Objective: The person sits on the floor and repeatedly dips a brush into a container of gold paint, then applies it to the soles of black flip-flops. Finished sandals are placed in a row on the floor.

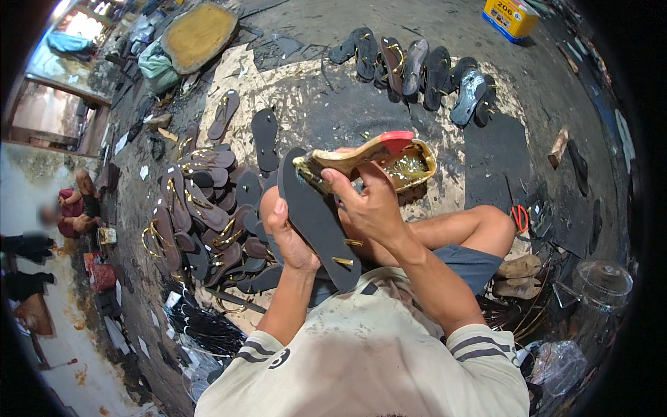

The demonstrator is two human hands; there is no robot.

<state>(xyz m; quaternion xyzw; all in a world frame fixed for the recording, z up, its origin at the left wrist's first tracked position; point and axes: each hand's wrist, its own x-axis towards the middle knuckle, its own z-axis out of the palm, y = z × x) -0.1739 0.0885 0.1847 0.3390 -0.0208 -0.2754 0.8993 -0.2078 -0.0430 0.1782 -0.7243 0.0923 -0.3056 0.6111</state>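
Observation:
My left hand is closed around a dark sandal sole, tilted with its toe end away from me. Short gold strap ends stick out near its heel. In my right hand is a glue-smeared brush, pale with a red handle end. The brush's coated tip rests at or just over the toe end of the sole; exact contact is hard to make out. Just beyond my right hand stands an open yellowish tub holding wet, glossy glue, partly hidden by the hand and brush.
A heap of dark sandals with gold straps lies at left. Single soles lie beyond it, and a row of sandals at the back. Red-handled scissors lie right. A yellow-blue can stands far right. Another person sits far left.

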